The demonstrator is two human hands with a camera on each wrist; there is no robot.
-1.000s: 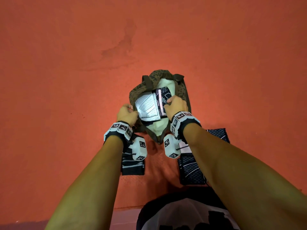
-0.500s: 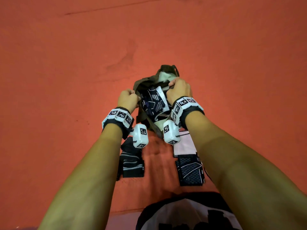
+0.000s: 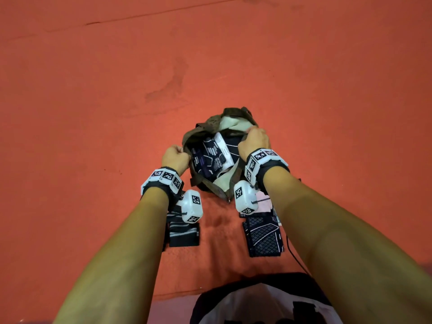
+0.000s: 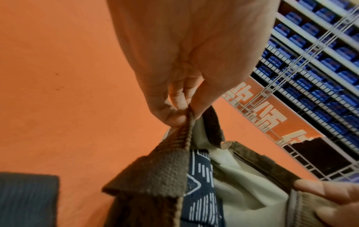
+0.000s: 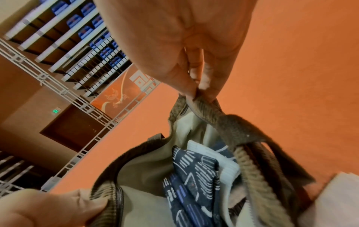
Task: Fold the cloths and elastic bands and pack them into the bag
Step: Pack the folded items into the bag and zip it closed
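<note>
fabric of the bag (image 3: 198, 181) is soft and limp, so it keeps no shape alone; i must hold its mouth apart or it closes on itself. my left hand (image 3: 175, 156) pinches the brown woven strap (image 4: 170, 155) at the left rim, thumb pressed against curled fingers (image 4: 177, 98). my right hand (image 3: 253, 141) pinches the ribbed rim (image 5: 205, 106) on the far right side in the same way. the bag sits on the orange floor (image 3: 93, 113), between my two hands, mouth up.

inside lies a folded navy patterned cloth (image 3: 208, 155) over a white ribbed one (image 3: 222, 141), against the pale lining (image 3: 230, 122). they look light and flat, and i think they will slide a little on that smooth lining.

two pieces wait near my knees: a dark striped folded piece (image 3: 183, 232) under my left wrist, and a navy net-patterned cloth (image 3: 264, 237) under the right, with something pale pink (image 3: 263, 202) just above it. i judge it best to take each one at the folded edge, with the whole stack between thumb and fingers, otherwise the layers open. the elastic parts may spring back, so a firm pinch is needed.
</note>
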